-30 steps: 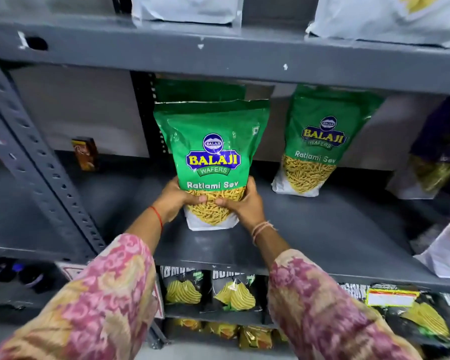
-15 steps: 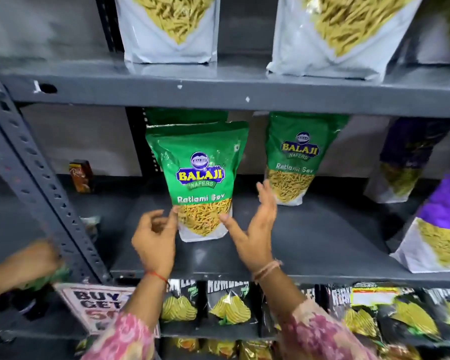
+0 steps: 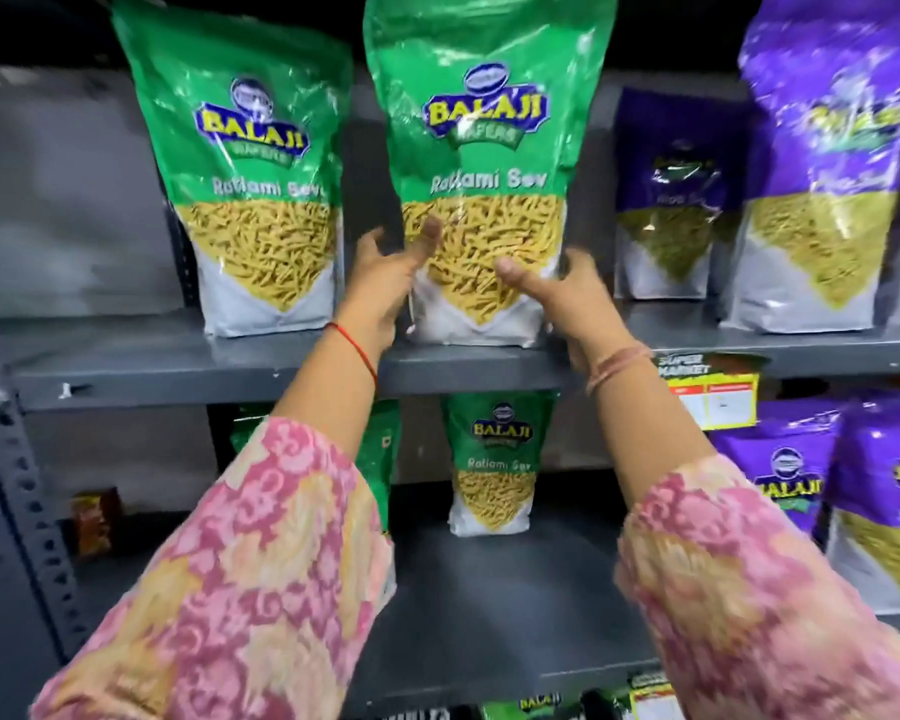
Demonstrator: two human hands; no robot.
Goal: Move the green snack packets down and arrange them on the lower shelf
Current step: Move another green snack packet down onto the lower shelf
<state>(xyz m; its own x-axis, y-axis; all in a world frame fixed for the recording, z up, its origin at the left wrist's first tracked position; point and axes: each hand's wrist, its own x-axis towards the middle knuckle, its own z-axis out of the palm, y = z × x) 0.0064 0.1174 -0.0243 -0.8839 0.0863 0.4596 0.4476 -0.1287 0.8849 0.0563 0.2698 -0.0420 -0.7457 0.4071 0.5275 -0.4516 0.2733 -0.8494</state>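
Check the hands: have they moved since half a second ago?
Yes. Both the left hand and right hand went up, from the lower shelf past the upper shelf edge, to flank a green packet there.

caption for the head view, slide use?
Both hands, left hand and right hand, clasp a green snack packet on the upper shelf.
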